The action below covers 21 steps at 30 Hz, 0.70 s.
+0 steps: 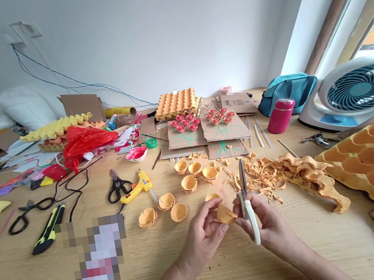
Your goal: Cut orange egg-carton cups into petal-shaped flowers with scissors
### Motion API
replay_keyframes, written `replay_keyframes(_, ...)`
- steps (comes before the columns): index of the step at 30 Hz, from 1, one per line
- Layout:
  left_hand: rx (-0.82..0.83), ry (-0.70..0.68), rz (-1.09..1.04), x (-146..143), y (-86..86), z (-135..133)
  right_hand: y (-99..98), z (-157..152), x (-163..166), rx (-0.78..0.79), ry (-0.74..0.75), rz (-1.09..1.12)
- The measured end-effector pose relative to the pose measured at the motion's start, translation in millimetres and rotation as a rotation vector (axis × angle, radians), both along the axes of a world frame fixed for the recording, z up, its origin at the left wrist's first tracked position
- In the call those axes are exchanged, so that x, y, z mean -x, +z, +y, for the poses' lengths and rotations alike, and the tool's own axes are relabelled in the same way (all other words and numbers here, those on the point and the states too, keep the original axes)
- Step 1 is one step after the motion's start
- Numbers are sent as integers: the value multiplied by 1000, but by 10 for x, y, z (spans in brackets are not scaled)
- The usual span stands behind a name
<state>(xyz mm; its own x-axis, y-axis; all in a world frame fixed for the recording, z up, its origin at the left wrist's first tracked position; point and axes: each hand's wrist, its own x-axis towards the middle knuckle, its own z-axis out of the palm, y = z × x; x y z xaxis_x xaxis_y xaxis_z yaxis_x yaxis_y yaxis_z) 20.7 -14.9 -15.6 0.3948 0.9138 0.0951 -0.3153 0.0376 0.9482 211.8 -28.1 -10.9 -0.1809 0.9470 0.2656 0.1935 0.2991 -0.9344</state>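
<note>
Orange pulp forms the small carton piece (pixel 225 214) pinched between the left hand's (pixel 202 233) thumb and fingers. At its three o'clock, the right hand (pixel 268 223) grips white-handled scissors (pixel 252 217), blades toward twelve. Around the piece, orange cups (pixel 148 217) sit from nine to nearly twelve, shredded scraps (pixel 266 174) at two, a yellow glue gun (pixel 138 188) at ten.

A pale wall (pixel 155 35) backs the wooden table (pixel 150 261).
</note>
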Motion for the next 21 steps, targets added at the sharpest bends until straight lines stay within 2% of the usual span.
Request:
replay_keyframes(7, -17, 139, -26, 6, 0, 63, 83, 14, -45, -68, -106, -182)
replay_keyframes(17, -116, 370, 31, 2, -58, 72, 112, -13, 1, -16, -7, -302)
replay_keyframes(21, -134, 406, 36, 12, -86, 89, 135, -9, 21, 21, -7, -345)
